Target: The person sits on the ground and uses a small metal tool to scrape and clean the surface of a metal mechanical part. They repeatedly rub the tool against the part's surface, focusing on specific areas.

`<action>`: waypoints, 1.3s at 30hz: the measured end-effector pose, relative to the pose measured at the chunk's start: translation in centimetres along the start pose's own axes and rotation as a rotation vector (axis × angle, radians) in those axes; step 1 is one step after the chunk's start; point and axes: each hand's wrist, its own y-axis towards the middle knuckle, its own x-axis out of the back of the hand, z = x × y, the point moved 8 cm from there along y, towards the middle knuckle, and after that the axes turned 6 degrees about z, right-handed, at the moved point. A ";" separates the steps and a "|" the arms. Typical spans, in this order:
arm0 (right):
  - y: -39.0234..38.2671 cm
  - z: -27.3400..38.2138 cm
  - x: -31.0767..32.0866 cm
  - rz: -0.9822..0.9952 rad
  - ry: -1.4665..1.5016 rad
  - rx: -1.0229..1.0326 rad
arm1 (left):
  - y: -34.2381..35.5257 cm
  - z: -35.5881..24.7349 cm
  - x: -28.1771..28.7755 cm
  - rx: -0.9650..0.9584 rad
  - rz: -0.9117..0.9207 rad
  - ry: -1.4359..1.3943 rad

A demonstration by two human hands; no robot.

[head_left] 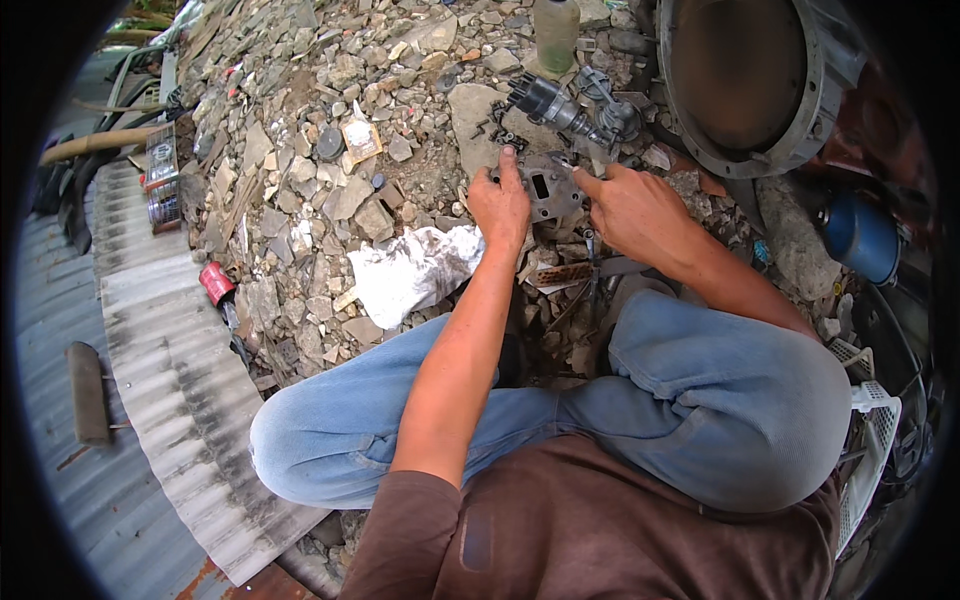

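Observation:
My left hand (501, 207) is closed around the left edge of a grey metal cover plate (553, 205) with a dark rectangular opening, its thumb lying on top. At the plate's right side my right hand (634, 216) is closed, fingertips by a small pointed grey piece. Whether that hand grips this piece or the plate's rim is unclear. Just beyond the plate lie a geared metal shaft (550, 105), a cast metal part (615, 112) and some small dark parts (493, 125) on a flat stone. A stained white rag (415, 275) lies left of my left forearm.
A large round metal housing (815, 100) stands at the far right, above a blue canister (860, 238). A wrench (593, 275) lies near my shins. Loose stones cover the ground, with a bottle (556, 40), a red cup (216, 284) and corrugated sheets (170, 380) around.

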 end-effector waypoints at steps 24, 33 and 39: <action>-0.2 -0.1 -0.2 0.058 0.022 -0.056 | -0.2 -0.8 0.2 0.092 0.077 0.064; 1.4 0.2 0.1 0.083 -0.031 -0.033 | 0.4 -0.3 0.5 0.083 0.065 0.034; 0.2 -0.1 0.1 0.034 -0.034 -0.019 | 0.5 -0.3 0.0 0.090 0.069 0.064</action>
